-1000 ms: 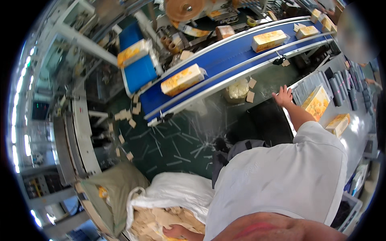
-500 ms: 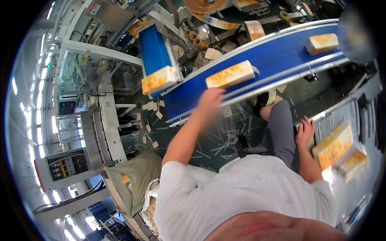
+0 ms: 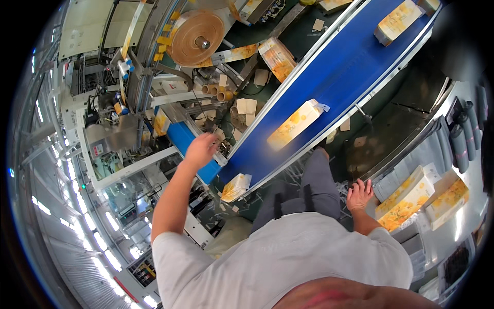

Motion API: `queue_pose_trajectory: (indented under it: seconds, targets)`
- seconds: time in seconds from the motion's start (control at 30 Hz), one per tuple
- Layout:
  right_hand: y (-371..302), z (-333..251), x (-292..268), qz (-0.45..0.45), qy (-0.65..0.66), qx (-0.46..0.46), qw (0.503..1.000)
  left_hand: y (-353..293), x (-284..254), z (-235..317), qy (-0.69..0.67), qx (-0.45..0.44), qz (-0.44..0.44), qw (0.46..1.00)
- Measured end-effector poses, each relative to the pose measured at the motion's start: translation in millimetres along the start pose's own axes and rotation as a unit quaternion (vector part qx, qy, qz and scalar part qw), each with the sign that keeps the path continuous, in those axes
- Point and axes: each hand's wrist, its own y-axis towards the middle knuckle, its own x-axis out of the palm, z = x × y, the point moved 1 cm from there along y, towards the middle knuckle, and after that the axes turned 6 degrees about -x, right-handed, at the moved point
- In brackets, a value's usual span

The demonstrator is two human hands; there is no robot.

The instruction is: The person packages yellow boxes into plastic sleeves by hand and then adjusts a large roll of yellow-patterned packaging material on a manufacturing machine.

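My left hand (image 3: 201, 150) is raised over the end of a short light-blue conveyor (image 3: 181, 135), its fingers slightly bent and apart, holding nothing that I can see. My right hand (image 3: 359, 194) has its fingers spread at the edge of the side table, beside a white-and-yellow floral pack (image 3: 406, 200). A similar long pack (image 3: 296, 126) with a loose clear film tail lies on the wide dark-blue conveyor (image 3: 329, 87). Another pack (image 3: 236, 188) sits tilted at that conveyor's near end, below my left hand. A further pack (image 3: 397, 21) lies farther up the belt.
Metal rails (image 3: 355, 100) edge the wide belt. A large brown film roll (image 3: 196, 38) and machinery stand at the far left. Cardboard cores (image 3: 225, 96) and card scraps lie between the conveyors. A second pack (image 3: 447, 204) and grey rolls (image 3: 458, 147) occupy the side table (image 3: 465, 219).
The view has turned. My left hand has moved from beside the middle pack to above the short conveyor's end. The pack from that end now sits at the wide conveyor's near end.
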Motion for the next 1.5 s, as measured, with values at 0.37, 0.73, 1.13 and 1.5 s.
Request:
queue_pose_trajectory:
  seconds: [0.37, 0.73, 1.13, 1.5]
  targets:
    - [32, -22, -43, -0.192, -0.011, 0.082, 0.978, -344, -44, -149, -0.001, -0.433, -0.117, 0.894]
    - [108, -57, -104, -0.255, 0.125, 0.256, 0.924, -281, 9, -134, -0.289, -0.424, -0.225, 0.828]
    - [223, -144, -203, -0.093, 0.185, 0.257, 0.944, -120, 89, -320, -0.335, -0.333, -0.084, 0.877]
    - [381, -598, -305, -0.163, 0.180, 0.059, 0.968, 231, -83, -695, -0.105, -0.286, 0.393, 0.868]
